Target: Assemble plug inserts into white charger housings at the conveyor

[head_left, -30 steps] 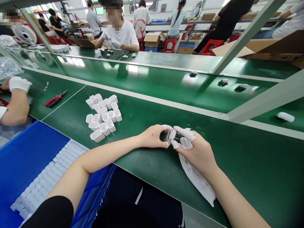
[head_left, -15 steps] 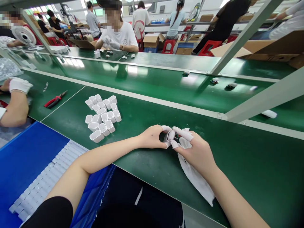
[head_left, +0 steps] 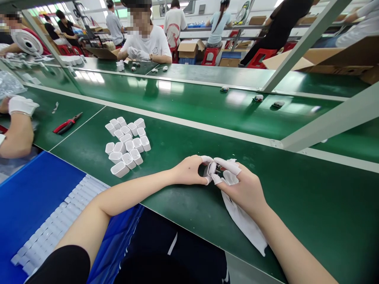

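Note:
White finger covers sit on the fingertips of both my hands. My left hand [head_left: 189,170] pinches a small white plastic housing [head_left: 209,169] between thumb and fingers. Fingers of my right hand [head_left: 248,183] close round a small dark part with metal pins [head_left: 218,169], right at the housing; much of this part is hidden, and I cannot tell how far it sits inside. Beneath my right hand lies a white cloth [head_left: 244,227] on the green bench [head_left: 177,209]. To the left stands a group of open white housings [head_left: 127,146].
Red-handled pliers [head_left: 67,124] lie at the left, near a co-worker's gloved hand [head_left: 22,105]. A blue bin [head_left: 32,193] holds rows of white pieces. Beyond a pale rail, the green belt [head_left: 183,98] carries small circuit assemblies [head_left: 258,98]. A slanted metal post [head_left: 331,118] rises at right.
The circuit assemblies on the belt have shifted left. A white item at the far right has slid mostly behind the post. My hands stay together in nearly the same place, with a slight shift of the parts.

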Demonstrator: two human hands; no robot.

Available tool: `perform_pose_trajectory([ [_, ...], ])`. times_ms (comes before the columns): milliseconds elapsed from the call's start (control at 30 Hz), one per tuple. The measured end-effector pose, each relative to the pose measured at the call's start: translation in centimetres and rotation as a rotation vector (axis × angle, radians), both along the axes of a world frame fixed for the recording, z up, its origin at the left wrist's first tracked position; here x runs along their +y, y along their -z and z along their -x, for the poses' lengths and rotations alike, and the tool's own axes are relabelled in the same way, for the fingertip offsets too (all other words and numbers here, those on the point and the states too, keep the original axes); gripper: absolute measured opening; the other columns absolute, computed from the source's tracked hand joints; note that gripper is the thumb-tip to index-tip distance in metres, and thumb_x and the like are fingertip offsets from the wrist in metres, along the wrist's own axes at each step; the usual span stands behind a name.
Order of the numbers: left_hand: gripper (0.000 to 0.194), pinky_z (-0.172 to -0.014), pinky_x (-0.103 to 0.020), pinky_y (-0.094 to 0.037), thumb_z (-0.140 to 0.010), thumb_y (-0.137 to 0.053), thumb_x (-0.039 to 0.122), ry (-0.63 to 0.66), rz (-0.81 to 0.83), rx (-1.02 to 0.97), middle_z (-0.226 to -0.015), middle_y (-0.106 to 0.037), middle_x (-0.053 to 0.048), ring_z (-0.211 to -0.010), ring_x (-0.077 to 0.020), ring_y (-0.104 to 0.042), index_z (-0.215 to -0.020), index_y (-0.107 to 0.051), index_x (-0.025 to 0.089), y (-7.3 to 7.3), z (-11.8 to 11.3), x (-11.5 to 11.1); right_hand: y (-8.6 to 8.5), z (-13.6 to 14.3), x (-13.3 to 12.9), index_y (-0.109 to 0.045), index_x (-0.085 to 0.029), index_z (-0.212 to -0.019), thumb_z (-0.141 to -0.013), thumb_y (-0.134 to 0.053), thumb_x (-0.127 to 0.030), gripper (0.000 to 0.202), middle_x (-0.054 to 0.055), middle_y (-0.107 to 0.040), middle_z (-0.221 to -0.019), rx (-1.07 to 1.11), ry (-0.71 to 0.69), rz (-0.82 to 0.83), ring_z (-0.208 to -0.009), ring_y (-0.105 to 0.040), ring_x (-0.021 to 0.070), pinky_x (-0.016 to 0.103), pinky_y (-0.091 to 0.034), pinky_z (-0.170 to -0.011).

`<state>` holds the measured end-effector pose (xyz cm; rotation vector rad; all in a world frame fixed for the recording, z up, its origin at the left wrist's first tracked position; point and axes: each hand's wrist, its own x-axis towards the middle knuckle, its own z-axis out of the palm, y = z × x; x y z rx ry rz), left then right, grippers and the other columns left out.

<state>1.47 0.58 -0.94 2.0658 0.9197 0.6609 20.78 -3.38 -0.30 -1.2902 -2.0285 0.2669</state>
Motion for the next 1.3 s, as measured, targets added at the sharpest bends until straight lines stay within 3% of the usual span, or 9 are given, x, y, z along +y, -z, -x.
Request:
perform_pose_trajectory([
  [100, 0.045, -0.091, -0.034, -0.047, -0.067, -0.067, 0.021, -0.003, 0.008, -0.003, -0.106, -0.066, -0.004, -0.1, -0.0217, -0.061, -0.111, -0.059, 0.019, 0.0, 0.0, 0.0, 0.1, 0.1, -0.1, -0.065, -0.026, -0.117, -0.078, -0.064, -0.031, 0.039, 0.001, -0.066, -0.085, 0.017, 0.019, 0.032, -0.08, -0.063, 0.0218, 0.032, -0.053, -0.067],
  [267, 0.05, -0.092, -0.035, -0.048, -0.065, -0.068, 0.023, -0.024, 0.028, 0.034, -0.108, -0.065, -0.006, -0.101, -0.0232, -0.061, -0.114, -0.058, 0.018, -0.1, 0.1, -0.1, -0.4, 0.6, -0.4, -0.064, -0.026, -0.116, -0.08, -0.06, -0.029, 0.037, 0.004, -0.066, -0.101, -0.031, 0.013, 0.025, -0.092, -0.062, 0.025, 0.037, -0.052, -0.077],
  [367, 0.05, -0.091, -0.035, -0.048, -0.064, -0.069, 0.023, -0.036, 0.031, 0.036, -0.107, -0.065, -0.006, -0.1, -0.0235, -0.061, -0.113, -0.058, 0.017, -0.1, 0.0, -0.1, -0.6, 0.6, -0.2, -0.062, -0.029, -0.115, -0.077, -0.061, -0.028, 0.039, 0.002, -0.065, -0.108, 0.004, -0.01, 0.146, -0.096, -0.06, 0.0253, 0.039, -0.051, -0.079],
  [467, 0.048, -0.091, -0.034, -0.048, -0.065, -0.07, 0.022, -0.034, 0.049, 0.029, -0.106, -0.066, -0.005, -0.1, -0.0226, -0.061, -0.111, -0.059, 0.017, -0.2, 0.0, -0.1, -0.5, 0.4, 0.1, -0.06, -0.03, -0.115, -0.075, -0.061, -0.026, 0.04, 0.0, -0.066, -0.108, 0.086, -0.045, 0.252, -0.093, -0.06, 0.0236, 0.038, -0.051, -0.078],
  [633, 0.048, -0.09, -0.033, -0.048, -0.065, -0.07, 0.022, -0.021, 0.062, 0.021, -0.106, -0.066, -0.006, -0.099, -0.022, -0.062, -0.111, -0.059, 0.016, -0.4, 0.1, 0.0, 0.2, 0.2, 0.2, -0.063, -0.028, -0.112, -0.075, -0.063, -0.022, 0.038, 0.002, -0.065, -0.111, 0.2, -0.1, 0.189, -0.095, -0.06, 0.0231, 0.04, -0.05, -0.084],
  [833, 0.042, -0.092, -0.031, -0.047, -0.068, -0.069, 0.02, 0.049, 0.031, -0.02, -0.108, -0.067, -0.004, -0.099, -0.0198, -0.062, -0.109, -0.06, 0.018, -0.2, 0.3, 0.3, 0.2, -0.5, 0.4, -0.066, -0.024, -0.112, -0.076, -0.069, -0.026, 0.036, 0.006, -0.068, -0.112, 0.572, 0.031, 0.157, -0.103, -0.063, 0.0262, 0.045, -0.051, -0.095],
  [900, 0.042, -0.091, -0.031, -0.047, -0.067, -0.069, 0.02, 0.055, 0.018, -0.026, -0.108, -0.067, -0.003, -0.099, -0.0194, -0.062, -0.108, -0.06, 0.019, -0.1, 0.3, 0.4, -0.1, -0.9, 0.4, -0.065, -0.025, -0.114, -0.076, -0.071, -0.027, 0.038, 0.005, -0.068, -0.112, 0.525, 0.045, 0.139, -0.104, -0.063, 0.0266, 0.046, -0.05, -0.096],
  [1067, 0.045, -0.091, -0.031, -0.047, -0.066, -0.07, 0.02, 0.027, 0.029, 0.01, -0.108, -0.067, -0.003, -0.1, -0.0199, -0.062, -0.11, -0.059, 0.02, -0.3, 0.3, 0.2, -0.4, -1.0, 0.3, -0.064, -0.026, -0.114, -0.08, -0.067, -0.033, 0.035, 0.006, -0.067, -0.111, 0.152, -0.025, 0.117, -0.102, -0.063, 0.0272, 0.041, -0.054, -0.085],
  [1300, 0.042, -0.092, -0.031, -0.047, -0.067, -0.069, 0.02, 0.017, 0.045, 0.001, -0.106, -0.067, -0.003, -0.099, -0.0197, -0.061, -0.108, -0.059, 0.018, -0.6, 0.2, 0.1, -0.2, -0.9, 0.6, -0.062, -0.026, -0.117, -0.081, -0.064, -0.029, 0.036, 0.006, -0.064, -0.109, 0.046, -0.08, 0.031, -0.099, -0.062, 0.0246, 0.036, -0.054, -0.079],
])
